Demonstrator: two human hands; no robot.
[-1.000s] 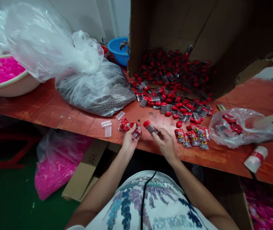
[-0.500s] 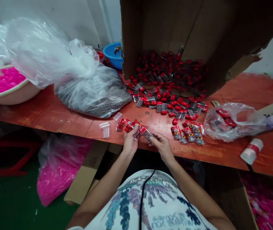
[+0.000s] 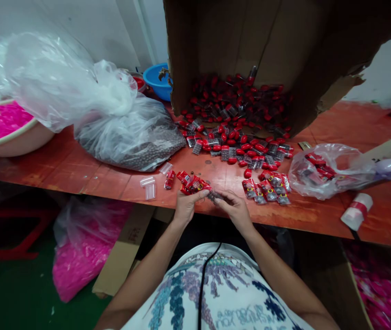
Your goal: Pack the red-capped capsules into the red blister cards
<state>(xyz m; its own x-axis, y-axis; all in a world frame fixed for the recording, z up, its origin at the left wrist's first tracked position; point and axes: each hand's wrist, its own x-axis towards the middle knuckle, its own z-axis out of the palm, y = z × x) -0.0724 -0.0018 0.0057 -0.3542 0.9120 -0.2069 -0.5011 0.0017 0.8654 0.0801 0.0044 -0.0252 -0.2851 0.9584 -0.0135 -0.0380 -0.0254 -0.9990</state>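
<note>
Over the front edge of the table, both hands are closed on one small clear tube of dark pellets with a red printed wrapper. My left hand pinches the wrapper end, its thumb laid across the top. My right hand grips the pellet end between thumb and fingers. Just beyond my left hand lie loose red printed wrappers, one standing apart as a small red roll. Several finished-looking wrapped tubes lie grouped to the right of my right hand.
A cardboard box on its side spills red-capped pellet tubes onto the red table. Clear empty tubes lie at left, near a bag of dark pellets. A plastic bag and white roll sit at right.
My left thumb has moved right, farther across the wrapper, and the tube's pellet end is more covered by my fingers. The whole view has shifted slightly.
</note>
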